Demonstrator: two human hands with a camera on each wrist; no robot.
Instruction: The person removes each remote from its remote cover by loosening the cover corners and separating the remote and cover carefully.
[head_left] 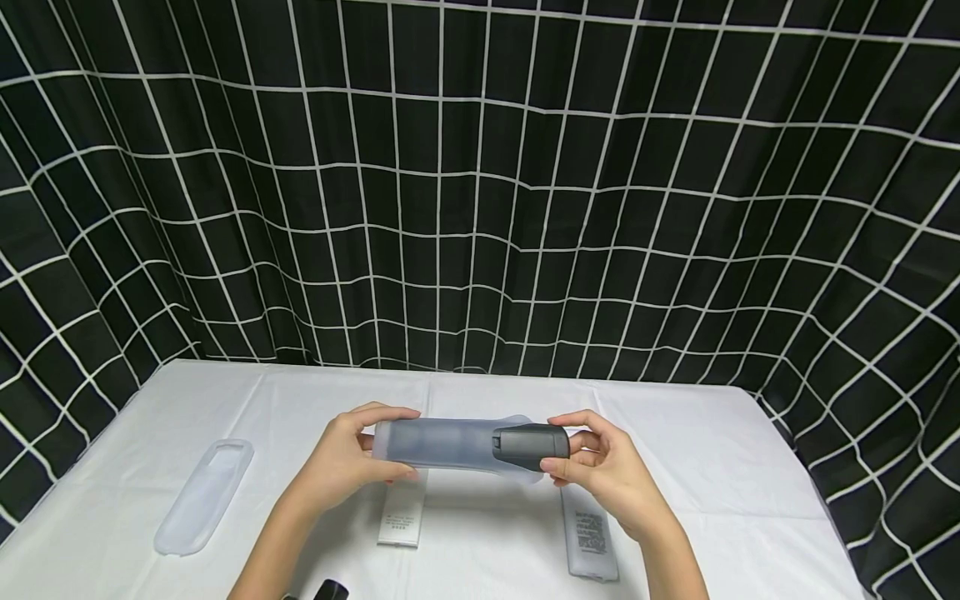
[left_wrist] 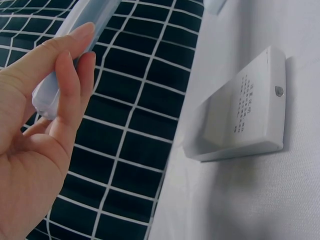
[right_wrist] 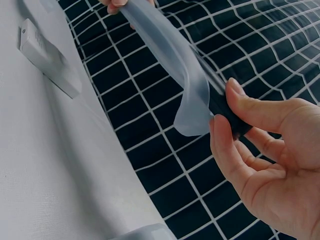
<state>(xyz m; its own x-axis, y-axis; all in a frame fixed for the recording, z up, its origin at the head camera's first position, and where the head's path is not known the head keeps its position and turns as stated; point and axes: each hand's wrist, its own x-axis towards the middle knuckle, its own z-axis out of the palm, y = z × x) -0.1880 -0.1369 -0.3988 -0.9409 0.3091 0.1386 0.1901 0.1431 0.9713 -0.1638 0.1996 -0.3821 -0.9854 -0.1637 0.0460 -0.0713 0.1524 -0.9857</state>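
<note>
Held level above the table is a dark grey remote control [head_left: 531, 446], largely inside a translucent silicone sleeve [head_left: 442, 443]. Its bare right end sticks out where the sleeve's mouth [right_wrist: 192, 112] flares loosely. My left hand [head_left: 348, 450] pinches the closed left end of the sleeve between thumb and fingers, as the left wrist view also shows at the sleeve tip [left_wrist: 47, 97]. At the other end, my right hand [head_left: 609, 458] grips the exposed remote end, thumb on one edge and fingertips on the other.
Below my hands on the white table [head_left: 487, 558] lie a white slab with printed text [head_left: 401, 517] and a pale slab with a dark printed label [head_left: 590, 537]. An oblong translucent sleeve [head_left: 204, 500] rests at left. Something black [head_left: 331, 590] shows at the bottom edge. A gridded black curtain [head_left: 480, 208] hangs behind.
</note>
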